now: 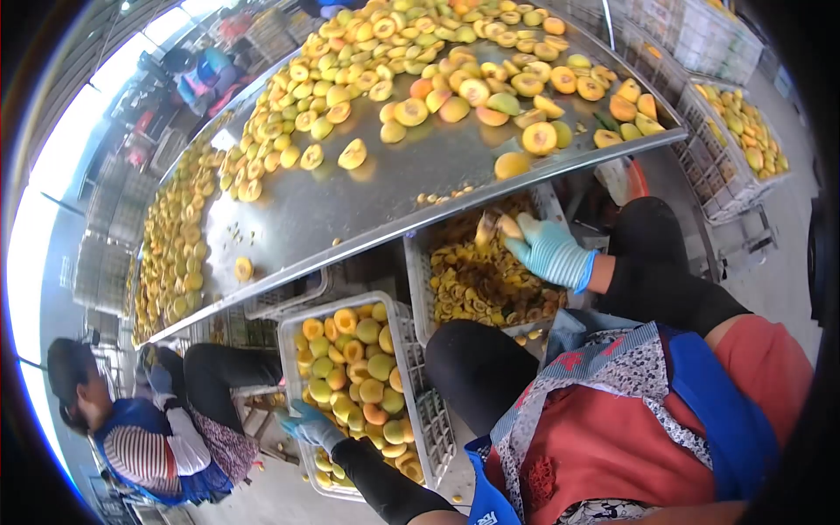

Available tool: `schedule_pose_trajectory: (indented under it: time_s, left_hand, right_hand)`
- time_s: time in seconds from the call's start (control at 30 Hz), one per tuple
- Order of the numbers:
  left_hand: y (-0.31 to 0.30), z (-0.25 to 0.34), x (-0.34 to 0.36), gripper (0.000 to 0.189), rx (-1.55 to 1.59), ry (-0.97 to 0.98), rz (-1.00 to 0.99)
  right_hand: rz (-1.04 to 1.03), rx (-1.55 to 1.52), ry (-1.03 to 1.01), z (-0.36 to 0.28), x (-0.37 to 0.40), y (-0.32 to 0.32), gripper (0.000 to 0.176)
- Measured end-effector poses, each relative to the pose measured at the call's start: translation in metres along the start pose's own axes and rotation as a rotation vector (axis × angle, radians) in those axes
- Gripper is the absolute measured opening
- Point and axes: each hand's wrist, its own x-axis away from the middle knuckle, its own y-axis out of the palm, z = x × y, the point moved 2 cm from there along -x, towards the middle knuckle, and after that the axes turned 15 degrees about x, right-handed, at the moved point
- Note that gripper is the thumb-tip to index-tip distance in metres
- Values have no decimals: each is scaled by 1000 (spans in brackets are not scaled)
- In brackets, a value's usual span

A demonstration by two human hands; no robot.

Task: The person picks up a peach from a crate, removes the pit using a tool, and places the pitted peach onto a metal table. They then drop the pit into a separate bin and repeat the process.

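My right hand point(553, 254), in a striped pale-blue glove, reaches over a crate of yellow-brown fruit scraps point(490, 280) beneath the table edge. Its fingers close around something yellowish-brown, too blurred to name. My left hand point(312, 429), also gloved, is at the left rim of a white crate point(413, 350) filled with yellow peach halves point(359, 372). Its fingers are stretched out and apart, with nothing visible in them. Above both crates, a metal table point(306, 210) carries a large heap of halved peaches point(385, 52).
A co-worker point(157, 437) sits at the left beside the table. Another person point(206, 79) is at the far left back. On the right stands a crate of fruit point(739, 140), near an orange-rimmed bucket point(634, 179). The table's metal edge point(420, 223) runs above my knees.
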Motion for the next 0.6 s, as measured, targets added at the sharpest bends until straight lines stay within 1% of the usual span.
schedule_pose_trajectory:
  time_s: [0.07,0.13,0.2,0.27,0.33,0.4,0.47,0.53,0.57,0.6]
  left_hand:
    - [0,123,8,47,305,133,63]
    - [28,197,2,39,742,263,-140]
    - [43,301,26,34,863,319,-463]
    - [87,383,42,36,959,530,-888]
    - [101,470,80,40,713,657,-1114]
    - [136,535,113,50,690,812,-1254]
    - [188,588,127,60,631,960,-1244]
    - [234,628,144,65,504,1006,-1180]
    - [257,643,151,68,447,1025,-1141]
    - [290,651,151,74,390,999,-1222]
  right_hand:
    - [-114,91,25,9,6,4,32]
    - [-100,37,-23,11,3,-1,33]
    - [-124,-26,-28,12,1,-12,34]
    - [-186,-99,0,10,-10,-34,33]
    - [-220,-128,-46,18,-11,-36,35]
    - [-208,-181,-55,28,-7,-41,36]
    - [-163,-202,-73,43,-6,-51,36]
    - [-196,-216,-43,56,-3,-58,35]
    - [-153,-226,-35,63,0,-58,36]
    - [-104,-235,-36,70,2,-58,37]
